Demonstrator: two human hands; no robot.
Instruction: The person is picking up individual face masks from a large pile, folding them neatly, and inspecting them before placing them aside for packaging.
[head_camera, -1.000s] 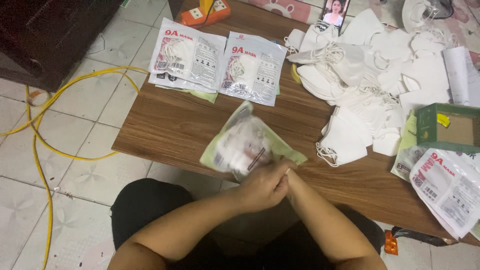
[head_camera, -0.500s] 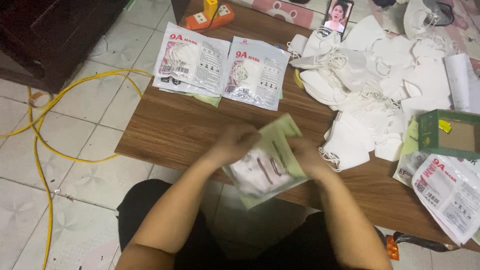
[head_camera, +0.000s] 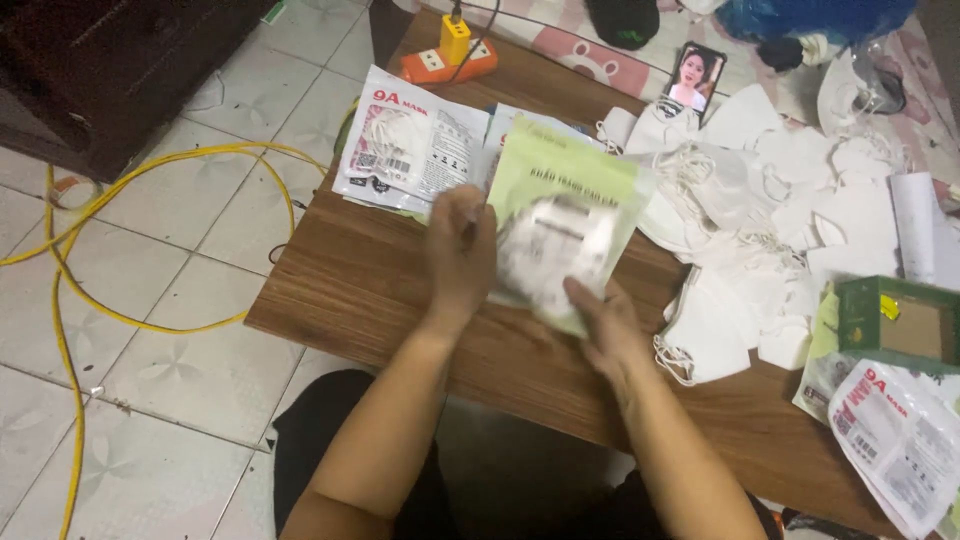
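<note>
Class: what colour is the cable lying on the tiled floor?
Yellow; the cable shows in the head view, left of the table.

Both bare forearms extend forward from the lower edge of the head view and converge slightly. The left hand (head_camera: 460, 250) is raised, back toward the camera, fingers curled in a grip at its inner side, and motion-blurred. The right hand (head_camera: 603, 325) lies lower and nearer the body, palm down, fingers reaching forward and pinched closed. The hands stand apart.
</note>
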